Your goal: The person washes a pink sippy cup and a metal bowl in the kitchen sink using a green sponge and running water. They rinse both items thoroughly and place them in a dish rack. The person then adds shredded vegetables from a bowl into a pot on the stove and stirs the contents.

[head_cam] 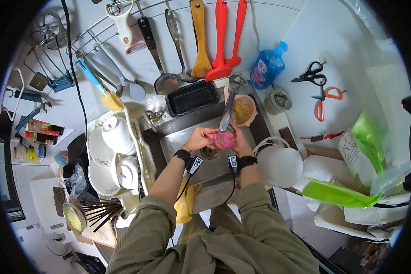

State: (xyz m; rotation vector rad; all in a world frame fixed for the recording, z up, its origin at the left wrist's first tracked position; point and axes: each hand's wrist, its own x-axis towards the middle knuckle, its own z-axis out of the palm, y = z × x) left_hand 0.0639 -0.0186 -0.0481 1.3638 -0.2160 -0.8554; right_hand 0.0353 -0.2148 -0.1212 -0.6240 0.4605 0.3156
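Note:
Both hands are over a stainless steel sink, just below the spout of the faucet. My left hand grips the left side of a small pink cup. Around the cup's right side is my right hand, its fingers partly hidden behind the cup and faucet. The spout ends right over the cup; whether water runs is hard to tell. Beneath the hands lies the sink drain. Behind them a pale pink strainer bowl holds a yellow sponge.
A dish rack with white bowls stands left. Yellow rubber gloves hang at the sink's front edge. A white bucket is at right. Behind sit a black tray and a blue soap bottle, under hanging utensils.

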